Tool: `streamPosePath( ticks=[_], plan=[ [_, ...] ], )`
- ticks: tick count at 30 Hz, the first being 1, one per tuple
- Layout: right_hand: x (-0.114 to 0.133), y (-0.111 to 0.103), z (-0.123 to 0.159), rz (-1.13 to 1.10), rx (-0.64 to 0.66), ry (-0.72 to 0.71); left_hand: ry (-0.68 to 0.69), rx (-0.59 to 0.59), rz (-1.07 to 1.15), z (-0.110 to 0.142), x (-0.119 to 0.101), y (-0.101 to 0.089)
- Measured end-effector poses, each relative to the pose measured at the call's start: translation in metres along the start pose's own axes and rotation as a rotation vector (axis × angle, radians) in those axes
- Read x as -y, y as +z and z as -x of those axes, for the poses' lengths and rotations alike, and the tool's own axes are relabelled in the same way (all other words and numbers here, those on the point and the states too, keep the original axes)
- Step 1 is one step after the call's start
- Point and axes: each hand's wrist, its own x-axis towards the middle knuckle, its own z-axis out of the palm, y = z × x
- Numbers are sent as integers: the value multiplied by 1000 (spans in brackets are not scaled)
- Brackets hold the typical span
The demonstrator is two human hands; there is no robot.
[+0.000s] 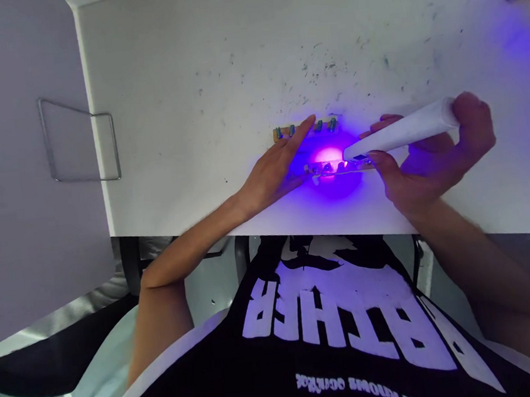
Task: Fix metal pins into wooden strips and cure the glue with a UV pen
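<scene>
The white tabletop [183, 137] bears scattered dark marks. The right hand [436, 158] grips a white handheld lamp [402, 131], its tip casting violet light [328, 154] onto the nearer strip [334, 168]. The left hand [266, 172] is spread, 1 finger extending across the farther strip [326, 130], which carries 4 visible green pieces [318, 126]. Left-hand contact with either strip cannot be determined.

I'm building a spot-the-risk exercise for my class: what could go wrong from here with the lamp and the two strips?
The white handheld lamp in the right hand sits very close to the lit strip; a small dip could knock it.

The left hand overlaps the rear strip with green pieces in this view, so a slip might disturb it.

Violet light also reaches the left hand, perhaps exposing skin.
</scene>
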Motion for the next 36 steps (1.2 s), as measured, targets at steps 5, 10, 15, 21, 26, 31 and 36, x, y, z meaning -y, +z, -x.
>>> streamPosePath(
  ticks=[5, 10, 15, 21, 26, 31, 36],
  plan=[
    [3, -6, -1, 25, 4, 57, 116, -18, -33, -8, 11, 8],
    [4, -7, -6, 30, -1, 77, 124, -40, -33, -10, 7, 9],
    [6, -6, -5, 4, 60, 83, 158, -31, -43, -10, 7, 11],
    [3, -6, -1, 47, 110, 50, 224, -56, -41, -11, 8, 8],
    [5, -2, 1, 76, 100, 18, 284, -64, -76, -11, 8, 6],
    [7, -1, 3, 96, 105, 32, 295, -16, -109, -9, 12, 4],
    [6, -2, 3, 93, 97, -23, 310, -3, -108, -8, 13, 4]
  ],
)
